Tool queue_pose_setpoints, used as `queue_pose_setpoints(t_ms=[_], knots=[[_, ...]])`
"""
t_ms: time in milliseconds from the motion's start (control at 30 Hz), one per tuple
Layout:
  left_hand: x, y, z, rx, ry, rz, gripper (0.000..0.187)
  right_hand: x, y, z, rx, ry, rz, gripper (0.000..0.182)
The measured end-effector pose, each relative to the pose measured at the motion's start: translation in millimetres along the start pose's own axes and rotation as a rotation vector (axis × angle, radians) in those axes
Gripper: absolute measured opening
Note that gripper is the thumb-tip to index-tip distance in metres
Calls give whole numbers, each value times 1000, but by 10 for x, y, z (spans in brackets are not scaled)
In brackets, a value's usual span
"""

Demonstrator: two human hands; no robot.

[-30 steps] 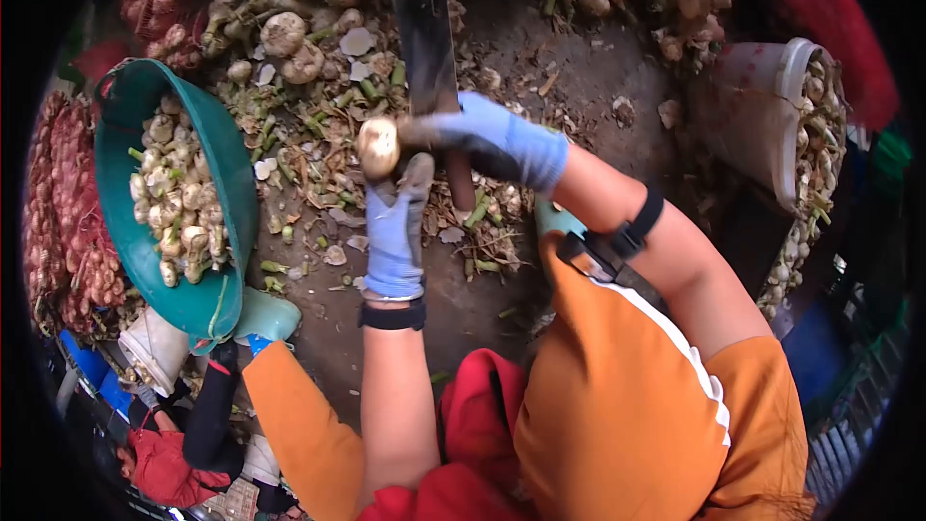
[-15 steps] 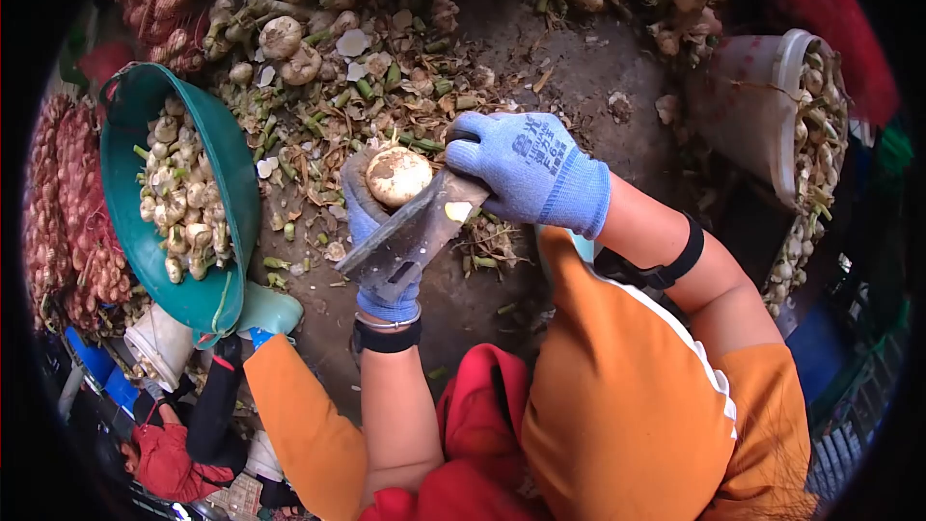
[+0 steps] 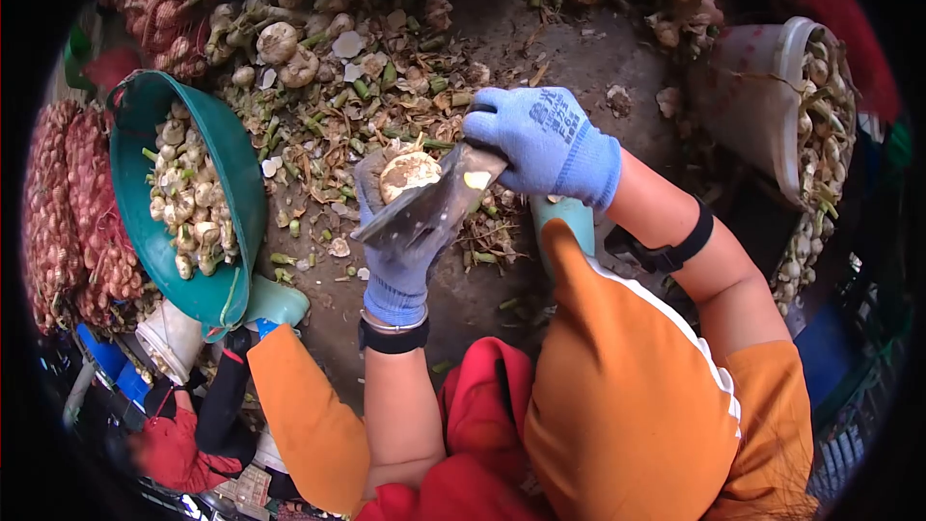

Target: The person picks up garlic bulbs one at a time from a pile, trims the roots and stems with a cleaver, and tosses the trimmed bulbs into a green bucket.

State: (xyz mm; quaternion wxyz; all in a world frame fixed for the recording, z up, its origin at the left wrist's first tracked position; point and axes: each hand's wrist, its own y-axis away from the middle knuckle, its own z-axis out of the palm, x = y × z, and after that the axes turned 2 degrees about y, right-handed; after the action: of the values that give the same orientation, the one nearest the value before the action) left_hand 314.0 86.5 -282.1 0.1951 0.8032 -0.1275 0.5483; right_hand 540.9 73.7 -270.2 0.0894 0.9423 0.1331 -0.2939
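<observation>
In the middle of the head view, my left hand (image 3: 386, 260), in a blue knit glove, is wrapped round a pale garlic bulb (image 3: 409, 175) with its root end up. My right hand (image 3: 542, 145), gloved the same way, grips a broad, dark cleaver (image 3: 420, 213); the handle is hidden in my fingers. The blade slants down to the left across the near side of the bulb and hides part of my left fingers. A small pale scrap (image 3: 476, 179) sticks to the blade near my right fingers.
A green basin (image 3: 253, 203) on the left holds trimmed bulbs. Stems and peelings (image 3: 338, 125) litter the ground ahead, with untrimmed bulbs (image 3: 289, 53) beyond. A white bucket (image 3: 748, 96) full of bulbs lies tilted at right. Red net sacks (image 3: 68, 222) line the left; a person in red (image 3: 183, 453) is lower left.
The cleaver has shifted slightly right and its blade has tilted across the bulb, covering more of it. Both hands moved a little to the right, the right one also up.
</observation>
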Motion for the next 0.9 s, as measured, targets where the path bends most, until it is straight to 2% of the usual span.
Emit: queue_pose_setpoints(t_ms=[67, 133, 167, 200, 233, 267, 300, 333, 367, 400, 433, 467, 533, 567, 600, 667, 733, 800, 867, 900], knots=[[-2, 43, -38, -63, -95, 21, 75, 86, 15, 124, 95, -26, 18, 23], [-60, 71, 7, 83, 784, -519, 73, 130, 10, 214, 120, -98, 46, 18], [338, -15, 55, 58, 507, -411, 73, 286, 9, 381, 121, -73, 148, 18], [80, 79, -78, 30, 1155, -521, 77, 491, -22, 513, 120, -51, 254, 18], [180, 98, -3, -56, 893, -399, 79, 608, -70, 289, -206, -280, 617, 19], [322, 107, 91, -126, 629, -268, 82, 820, 1, 406, -91, -297, 596, 19], [393, 76, 141, -1, 538, -278, 88, 777, -43, 401, -70, -600, 609, 20], [448, -48, 199, -60, 270, -20, 96, 664, 13, 426, -46, -912, 632, 21], [274, -65, 167, -56, -91, 22, 99, 486, -3, 351, -72, -1088, 628, 23], [29, -78, 163, -39, -447, 71, 103, 409, -17, 479, 16, -1237, 535, 25], [-78, -109, 253, -43, -79, 52, 100, 272, -37, 387, 0, -1227, 539, 25], [-14, -91, 301, -6, 359, -200, 85, 171, -47, 276, -18, -1225, 545, 24], [240, -65, 176, 0, 786, -585, 68, 120, -12, 251, 228, -541, 55, 27], [176, -88, 89, -75, 685, -580, 51, 78, 14, 107, 146, -366, 73, 29], [160, -57, 206, 202, 586, -443, 45, 152, -39, 28, -71, -176, 175, 31], [249, -206, -35, 268, 543, -261, 47, 555, -160, 159, -379, -46, 455, 28], [307, -329, -671, 58, 1181, -137, 53, 913, -70, 189, -137, -44, 533, 31], [346, -265, -1114, 11, 1774, -3, 50, 1060, -91, 51, 99, 6, 496, 26], [321, -244, -1190, 41, 1698, 6, 49, 1269, -265, 77, 145, 226, 519, 25], [310, -290, -1165, 79, 1623, 33, 50, 1295, -388, 49, 160, 240, 517, 25]])
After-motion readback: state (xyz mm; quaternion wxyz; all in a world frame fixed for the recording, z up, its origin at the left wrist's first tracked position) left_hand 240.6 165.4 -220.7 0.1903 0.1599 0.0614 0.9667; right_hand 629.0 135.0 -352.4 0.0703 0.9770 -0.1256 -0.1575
